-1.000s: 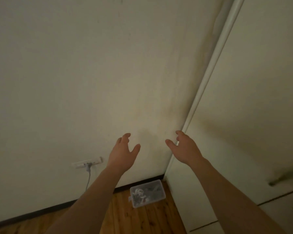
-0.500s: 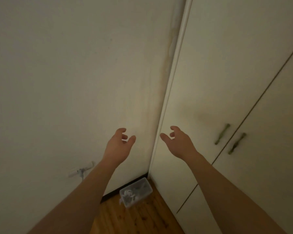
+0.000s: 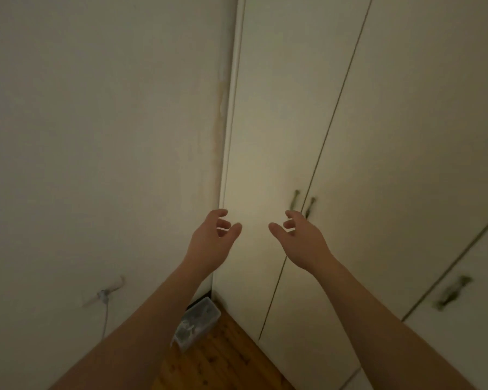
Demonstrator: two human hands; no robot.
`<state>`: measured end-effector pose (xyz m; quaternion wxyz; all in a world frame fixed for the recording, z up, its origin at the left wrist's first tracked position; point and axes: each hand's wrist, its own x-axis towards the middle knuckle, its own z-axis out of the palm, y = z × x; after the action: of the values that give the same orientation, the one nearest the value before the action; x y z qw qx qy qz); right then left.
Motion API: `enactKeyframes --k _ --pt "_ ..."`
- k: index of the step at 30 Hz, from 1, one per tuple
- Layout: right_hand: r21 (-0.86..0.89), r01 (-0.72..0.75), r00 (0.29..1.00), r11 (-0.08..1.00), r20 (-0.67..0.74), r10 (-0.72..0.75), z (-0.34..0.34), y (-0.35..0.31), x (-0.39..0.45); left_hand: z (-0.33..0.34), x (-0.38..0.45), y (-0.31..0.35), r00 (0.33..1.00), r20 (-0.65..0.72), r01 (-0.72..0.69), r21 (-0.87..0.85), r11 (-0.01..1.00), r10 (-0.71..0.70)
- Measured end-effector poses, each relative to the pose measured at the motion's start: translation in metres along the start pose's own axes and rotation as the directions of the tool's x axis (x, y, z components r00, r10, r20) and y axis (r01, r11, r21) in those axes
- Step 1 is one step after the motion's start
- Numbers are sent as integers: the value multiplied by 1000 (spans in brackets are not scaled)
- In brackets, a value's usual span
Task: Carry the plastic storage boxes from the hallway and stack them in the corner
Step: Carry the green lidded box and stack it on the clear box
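Behind left forearm, box (image 3: pixel 197 323) now half-hidden

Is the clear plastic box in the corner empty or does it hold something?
It holds something. Dark and pale items show through the clear plastic box on the wooden floor; what they are cannot be told, since the left forearm hides part of it.

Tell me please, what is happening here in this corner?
A person stands facing the corner with both arms stretched forward. The left hand and right hand are loosely curled in the air and hold nothing. One clear plastic storage box, with small things inside, lies on the wooden floor by the wall, beside the white cupboard doors. Nothing is stacked on it.
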<state>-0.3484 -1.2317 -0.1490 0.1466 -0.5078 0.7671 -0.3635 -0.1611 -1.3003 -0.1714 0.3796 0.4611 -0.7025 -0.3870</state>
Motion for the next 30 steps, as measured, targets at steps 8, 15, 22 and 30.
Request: enactKeyframes --k 8,15,22,30 --pt "43 -48 984 998 -170 54 -93 43 -118 38 -100 55 987 136 -81 -54 995 88" --pt "52 -108 955 993 -273 118 -154 82 -247 87 -214 100 960 234 -130 -105 986 151" --pt "129 -194 893 972 -386 230 -187 108 -367 119 -304 132 908 357 -176 -150 973 219" --pt "177 -274 751 945 -574 325 -226 116 -492 143 -387 167 787 536 -189 -262 946 306"
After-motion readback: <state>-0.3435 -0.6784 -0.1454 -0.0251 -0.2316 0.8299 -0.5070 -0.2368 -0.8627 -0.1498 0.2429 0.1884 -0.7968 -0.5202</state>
